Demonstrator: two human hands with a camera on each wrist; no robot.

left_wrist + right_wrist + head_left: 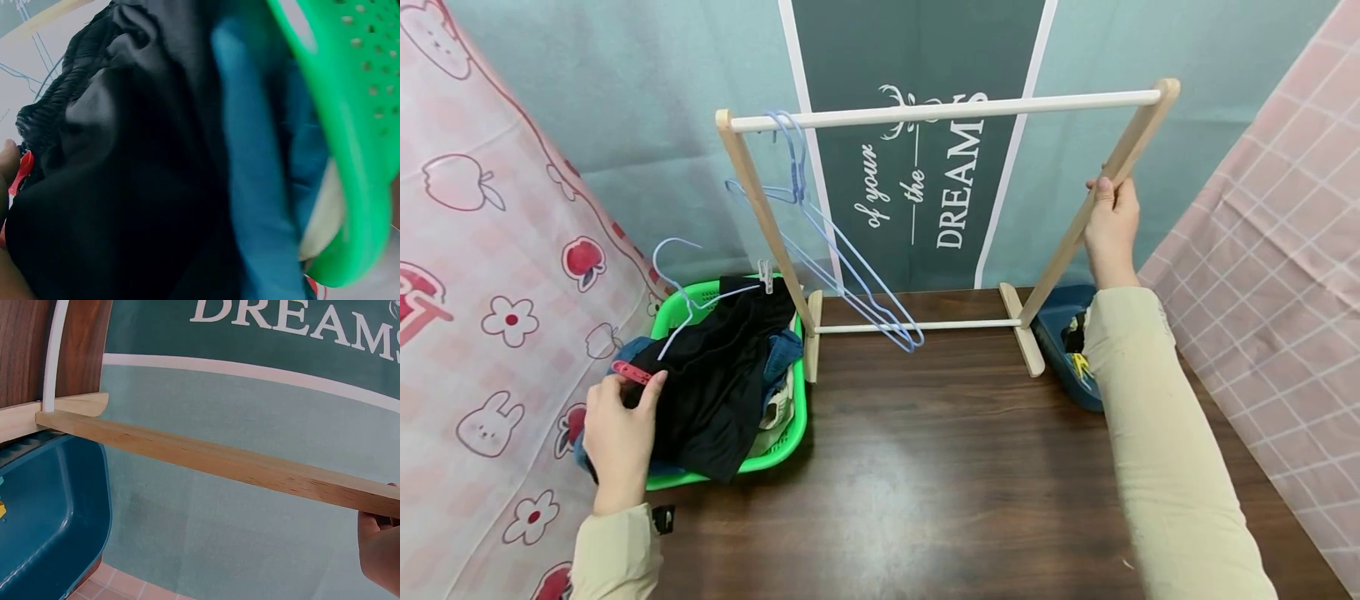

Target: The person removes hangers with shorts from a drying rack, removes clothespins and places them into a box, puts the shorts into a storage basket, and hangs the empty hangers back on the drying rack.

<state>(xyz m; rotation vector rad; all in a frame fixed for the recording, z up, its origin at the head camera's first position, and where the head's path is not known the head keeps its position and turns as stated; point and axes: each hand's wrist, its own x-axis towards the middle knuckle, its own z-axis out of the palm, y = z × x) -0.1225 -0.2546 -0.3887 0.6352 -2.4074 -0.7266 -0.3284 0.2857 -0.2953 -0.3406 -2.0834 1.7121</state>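
Note:
At the lower left in the head view, my left hand [619,433] pinches a red clothespin [631,372] at the waistband edge of a black garment [715,392]. Gathered elastic shows along that waistband [47,119] in the left wrist view. A light-blue wire hanger [687,302] lies across the garment, its hook pointing up and left. Near the hanger's far end, a grey clothespin [766,277] stands on the garment. With curled fingers my right hand [1112,229] grips the right wooden upright [1071,246] of a clothes rack.
Beneath the garment is a green laundry basket [797,417] with more clothes. Several blue hangers [857,275] hang from the left of the rack's white top bar [970,108]. Behind its right foot sits a blue bin [1060,308] with small items. Printed curtains [490,250] border the floor.

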